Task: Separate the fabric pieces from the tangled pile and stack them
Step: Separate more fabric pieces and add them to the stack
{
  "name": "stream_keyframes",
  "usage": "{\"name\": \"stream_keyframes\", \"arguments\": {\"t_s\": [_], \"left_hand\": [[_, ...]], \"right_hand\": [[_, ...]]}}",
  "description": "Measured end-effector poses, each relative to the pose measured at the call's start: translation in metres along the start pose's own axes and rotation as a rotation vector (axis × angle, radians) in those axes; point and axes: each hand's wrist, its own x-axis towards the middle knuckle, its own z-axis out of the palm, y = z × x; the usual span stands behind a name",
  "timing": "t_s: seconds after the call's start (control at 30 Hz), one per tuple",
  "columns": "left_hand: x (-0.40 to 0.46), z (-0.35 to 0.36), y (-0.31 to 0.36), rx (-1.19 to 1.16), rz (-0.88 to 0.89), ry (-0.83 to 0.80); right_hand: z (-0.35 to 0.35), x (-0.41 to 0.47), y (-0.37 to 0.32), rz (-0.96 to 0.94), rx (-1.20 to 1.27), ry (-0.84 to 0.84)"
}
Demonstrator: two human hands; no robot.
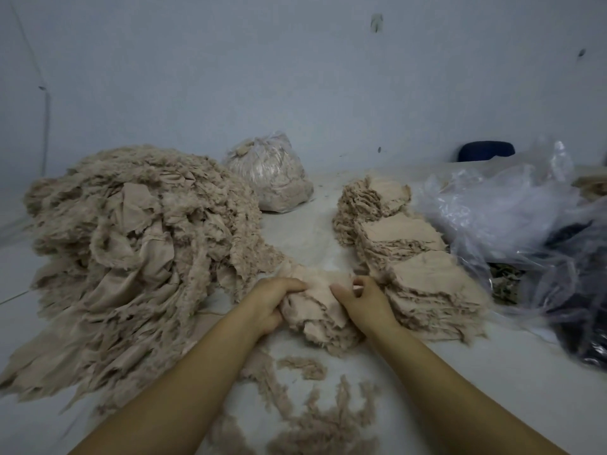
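Both hands, left hand [275, 302] and right hand [363, 298], grip a fabric bundle [317, 311] (fingertips buried, underside hidden).

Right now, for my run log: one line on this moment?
left hand grips bundle | right hand pinches bundle | pile left | stacks right

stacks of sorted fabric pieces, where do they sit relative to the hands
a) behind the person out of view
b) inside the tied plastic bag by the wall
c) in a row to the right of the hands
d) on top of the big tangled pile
c: the stacks of sorted fabric pieces stand in a row right of the right hand, while the tangled pile lies left of the left hand.
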Motion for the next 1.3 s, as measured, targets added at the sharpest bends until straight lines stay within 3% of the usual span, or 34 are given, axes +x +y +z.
{"name": "stream_keyframes", "arguments": {"t_s": [0.2, 0.3, 0.53, 0.67, 0.87, 1.0, 1.17, 1.23, 1.3], "left_hand": [[-0.029, 0.034, 0.036, -0.142, 0.086, -0.214], [-0.039, 0.065, 0.052, -0.226, 0.137, -0.325], [-0.016, 0.149, 0.047, -0.391, 0.053, -0.394], [0.004, 0.160, 0.009, -0.288, -0.014, -0.249], [0.021, 0.166, -0.003, -0.330, -0.058, -0.225], [0.018, 0.168, -0.005, -0.285, -0.062, -0.259], [0.016, 0.144, -0.002, -0.100, 0.062, -0.160], [0.014, 0.125, 0.001, -0.012, 0.106, -0.147], [0.011, 0.100, 0.001, 0.129, 0.191, -0.121]], "right_hand": [[-0.019, -0.004, -0.017, 0.091, 0.647, -0.024], [-0.053, 0.001, -0.036, -0.012, 0.724, 0.120], [-0.139, 0.031, -0.039, -0.109, 0.427, 0.411], [-0.149, 0.032, 0.000, -0.022, 0.005, 0.388], [-0.123, 0.026, 0.008, -0.387, -0.391, 0.373], [-0.119, 0.030, 0.025, -0.232, -0.703, 0.324], [-0.119, 0.029, 0.040, -0.217, -0.719, 0.363], [-0.119, 0.026, 0.033, -0.319, -0.689, 0.443], [-0.112, 0.016, 0.025, -0.545, -0.587, 0.524]]}}
